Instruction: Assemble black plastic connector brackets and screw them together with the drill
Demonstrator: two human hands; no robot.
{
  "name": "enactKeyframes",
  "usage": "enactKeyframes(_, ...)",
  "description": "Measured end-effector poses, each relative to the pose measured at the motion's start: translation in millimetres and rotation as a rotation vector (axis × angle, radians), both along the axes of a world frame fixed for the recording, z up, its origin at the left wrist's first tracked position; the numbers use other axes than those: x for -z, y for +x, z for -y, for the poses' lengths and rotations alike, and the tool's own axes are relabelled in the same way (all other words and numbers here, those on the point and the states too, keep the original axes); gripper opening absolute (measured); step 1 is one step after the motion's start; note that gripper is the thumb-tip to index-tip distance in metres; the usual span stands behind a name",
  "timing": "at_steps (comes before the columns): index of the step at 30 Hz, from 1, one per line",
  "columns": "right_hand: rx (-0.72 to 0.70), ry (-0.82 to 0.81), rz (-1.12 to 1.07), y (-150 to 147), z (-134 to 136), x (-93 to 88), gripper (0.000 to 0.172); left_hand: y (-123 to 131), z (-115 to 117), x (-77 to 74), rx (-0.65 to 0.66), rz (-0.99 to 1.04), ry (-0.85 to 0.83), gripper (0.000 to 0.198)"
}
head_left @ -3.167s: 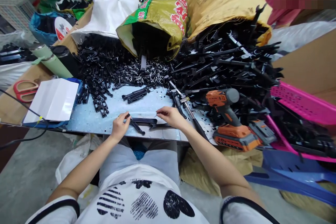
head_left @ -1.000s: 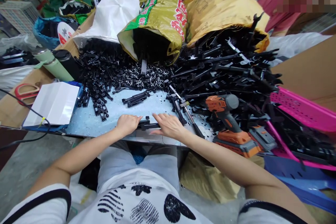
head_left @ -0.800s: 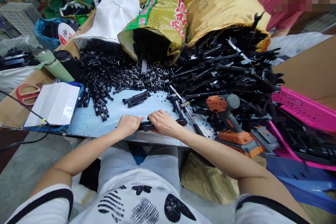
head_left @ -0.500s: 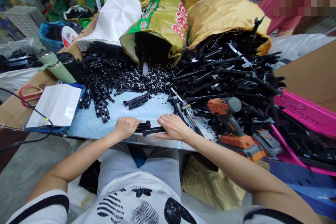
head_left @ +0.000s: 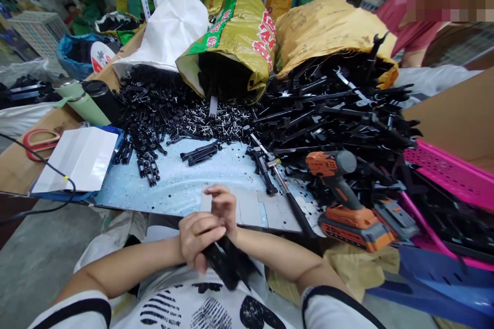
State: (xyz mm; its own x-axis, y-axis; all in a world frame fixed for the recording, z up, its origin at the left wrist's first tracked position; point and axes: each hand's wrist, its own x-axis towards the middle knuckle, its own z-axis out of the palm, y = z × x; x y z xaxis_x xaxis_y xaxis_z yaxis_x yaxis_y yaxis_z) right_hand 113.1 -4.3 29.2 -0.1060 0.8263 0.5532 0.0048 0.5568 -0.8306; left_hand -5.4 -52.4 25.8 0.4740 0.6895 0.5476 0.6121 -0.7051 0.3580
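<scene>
Both my hands are drawn in close to my body, below the near edge of the light blue table top. My left hand is closed around a bundle of long black plastic parts that points down toward my shirt. My right hand is closed on the upper end of the same bundle, fingers curled over it. The two hands touch each other.
A big heap of black plastic arms and small black links spills from a yellow sack and a white sack. An orange cordless drill, white paper, red scissors and a green flask lie around. Another person in pink is at the far right.
My hands lay on black parts flat on the table edge; they have gathered them and lifted the bundle off the table toward my body. The camera tilted a little.
</scene>
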Motion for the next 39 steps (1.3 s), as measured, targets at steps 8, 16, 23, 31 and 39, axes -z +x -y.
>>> enactKeyframes(8, -0.231, 0.340, 1.195, 4.6, -176.6, 19.6, 0.040, -40.0, -83.8, 34.4, -0.183, -0.344, 0.176, 0.060)
enactKeyframes(16, 0.189, 0.101, 1.211, 18.0, -273.7, 13.2, 0.044, -1.3, -143.5, 50.7, -0.168, -0.549, -0.013, 0.044)
enactKeyframes(23, 0.415, -0.315, 0.900, -20.5, -378.8, 0.4, 0.073, -15.9, -211.6, 23.5, -0.495, -0.357, -0.100, 0.037)
enactKeyframes(31, 0.026, -0.388, 0.367, -2.6, -291.3, 0.9, 0.062, -103.8, -254.0, 21.8, -0.781, -0.521, -0.470, 0.031)
enactKeyframes(39, -0.368, -0.052, 1.216, 99.5, -103.4, 0.8, 0.039, -84.7, -152.7, 19.4, -0.660, -0.578, -0.457, 0.022)
